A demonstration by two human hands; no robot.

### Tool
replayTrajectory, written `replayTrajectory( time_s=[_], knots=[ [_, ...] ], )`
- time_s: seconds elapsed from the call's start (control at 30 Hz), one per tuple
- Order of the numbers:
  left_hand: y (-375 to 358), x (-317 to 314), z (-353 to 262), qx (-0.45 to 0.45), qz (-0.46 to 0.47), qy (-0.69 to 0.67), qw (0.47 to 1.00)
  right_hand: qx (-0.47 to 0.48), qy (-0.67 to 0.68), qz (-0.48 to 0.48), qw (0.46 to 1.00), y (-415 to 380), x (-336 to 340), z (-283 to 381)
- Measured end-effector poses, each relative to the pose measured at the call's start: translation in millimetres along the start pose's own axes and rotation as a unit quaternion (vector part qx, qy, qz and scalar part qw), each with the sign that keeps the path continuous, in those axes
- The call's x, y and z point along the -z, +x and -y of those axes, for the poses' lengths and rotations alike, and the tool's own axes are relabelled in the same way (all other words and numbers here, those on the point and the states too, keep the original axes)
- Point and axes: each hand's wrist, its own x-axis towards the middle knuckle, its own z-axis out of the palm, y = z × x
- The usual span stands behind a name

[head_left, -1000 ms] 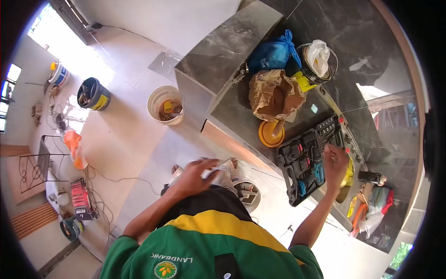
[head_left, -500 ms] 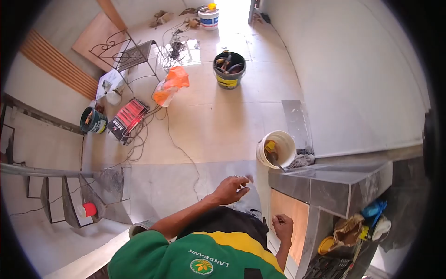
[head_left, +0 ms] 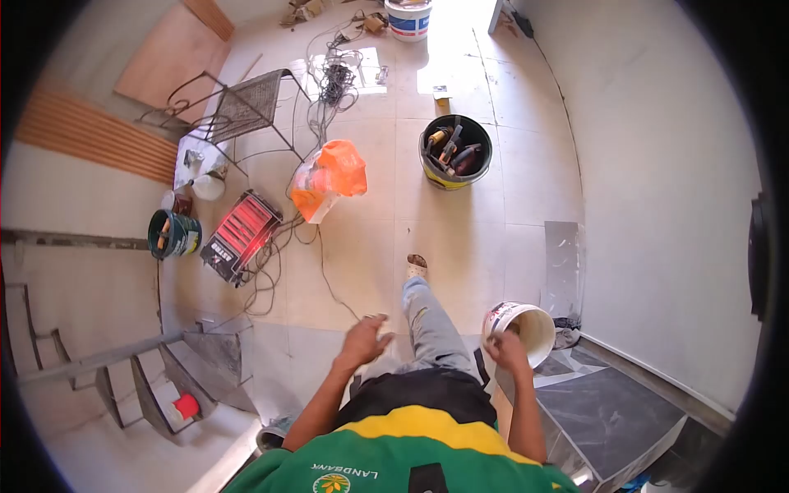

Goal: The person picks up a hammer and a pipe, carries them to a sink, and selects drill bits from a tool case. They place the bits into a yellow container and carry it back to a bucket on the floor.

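My left hand (head_left: 364, 339) hangs in front of me over the floor, fingers loosely bent and thumb apart, holding nothing. My right hand (head_left: 505, 352) is loosely curled, with nothing showing in it. In this view it overlaps the near left rim of a white bucket (head_left: 538, 333), which partly hides the bucket's inside. Between my hands one leg in grey trousers (head_left: 436, 329) is stretched forward, its shoe (head_left: 417, 266) on the tiles. Farther ahead stands a black bucket (head_left: 456, 177) of hand tools.
An orange plastic bag (head_left: 341, 168), a red-and-black machine (head_left: 242, 234) and tangled cables (head_left: 337, 82) lie left of centre. Beyond them stands a metal chair (head_left: 246, 107). A dark green bucket (head_left: 185, 234) is by the left wall; a grey tiled ledge (head_left: 608, 415) is at my right.
I have stepped forward, so the floor things appear nearer and lower. My right hand has come up beside the white bucket; my left hand has shifted left. A forward leg now shows.
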Motion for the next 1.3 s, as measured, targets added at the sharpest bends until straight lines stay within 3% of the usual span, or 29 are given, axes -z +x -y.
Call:
replayTrajectory(
  time_s=[0.03,0.1,0.23,0.37,0.43,0.6,0.63,0.7,0.73,0.87,0.97,1.03,1.1,1.17,1.23,1.3],
  knots=[
    [12.8,16.3,20.1,0.005,-0.033,0.047,0.998,0.018,-0.034,-0.008,0.999,33.6,14.5,25.7],
    [45.3,66.1,34.6,0.103,-0.016,-0.036,0.994,0.015,0.058,-0.019,0.998,92.6,54.5,88.0],
    [106.7,127.8,77.3,0.187,-0.08,-0.035,0.979,0.054,0.054,0.013,0.997,201.4,111.1,169.2],
    [194.1,165.5,108.8,0.226,-0.11,-0.072,0.965,0.049,-0.029,0.093,0.994,320.5,144.0,208.2],
    [246.7,185.8,116.2,0.238,-0.05,-0.065,0.968,0.072,-0.044,0.086,0.993,378.7,148.1,203.0],
    [423.3,297.4,113.1,0.115,-0.03,-0.002,0.993,-0.095,0.037,-0.01,0.995,467.8,150.0,139.1],
    [458.3,327.1,109.0,0.111,-0.034,-0.002,0.993,-0.181,0.045,0.015,0.982,471.1,162.5,149.8],
    [528.5,388.4,100.2,0.047,-0.117,-0.021,0.992,-0.242,0.068,0.052,0.967,480.2,184.8,168.7],
    [562.2,420.3,94.0,0.043,-0.112,-0.016,0.993,-0.271,0.071,0.064,0.958,487.1,194.7,180.5],
    [691.2,507.2,76.4,0.023,-0.108,-0.002,0.994,-0.314,0.105,0.032,0.943,543.4,215.8,210.6],
    [787.3,524.0,79.4,-0.005,-0.124,-0.001,0.992,-0.238,0.09,0.035,0.966,613.0,243.5,242.3],
    [848.5,526.9,71.9,0.034,-0.059,0.01,0.998,-0.232,0.114,0.031,0.966,673.4,261.0,247.9],
    [916.6,490.5,98.5,0.026,0.0,0.011,1.0,-0.235,0.14,0.027,0.961,727.6,284.8,257.2],
    [971.7,490.7,86.4,0.035,0.036,0.01,0.999,-0.304,0.177,0.006,0.936,785.2,317.1,266.7],
    [1015.9,499.5,68.5,0.028,0.125,0.021,0.991,-0.294,0.166,0.013,0.941,836.5,348.3,257.9],
    [1067.7,516.2,57.5,0.027,0.119,-0.01,0.992,-0.234,0.174,-0.03,0.956,898.3,396.0,269.8]
  ],
)
